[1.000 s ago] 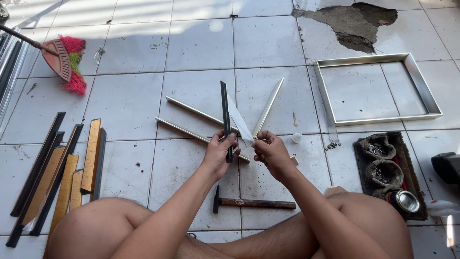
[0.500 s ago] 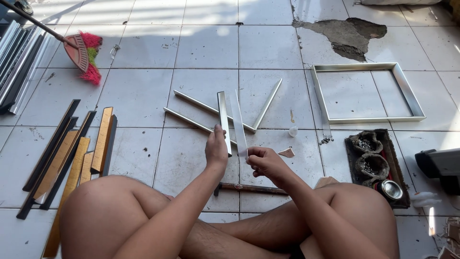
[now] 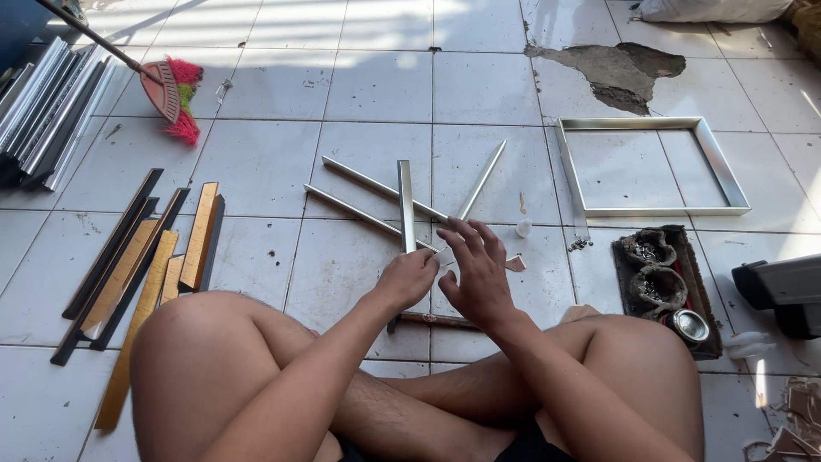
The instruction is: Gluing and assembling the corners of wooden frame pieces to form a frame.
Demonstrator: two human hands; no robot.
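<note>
My left hand (image 3: 409,278) is closed around the near end of a short silver frame strip (image 3: 405,201), which points away from me over the tiles. Just to its right, my right hand (image 3: 477,272) hovers with fingers spread and nothing visibly in it. Three more silver strips (image 3: 368,183) lie crossed on the floor under and beyond the held one. A hammer (image 3: 432,320) lies on the floor partly hidden beneath my hands. My bare knees frame the bottom of the view.
An assembled silver rectangular frame (image 3: 654,210) lies at the right, with a dark tray (image 3: 623,278) of small bowls below it. Gold and black mouldings (image 3: 128,257) lie at the left. A broom (image 3: 171,90), stacked mouldings (image 3: 38,107), a broken floor patch (image 3: 616,73) and a black tool (image 3: 782,291) surround the spot.
The strip was raised and steeply tilted, and now lies lower, pointing away. My right hand has left its end and spread its fingers. The view has shifted.
</note>
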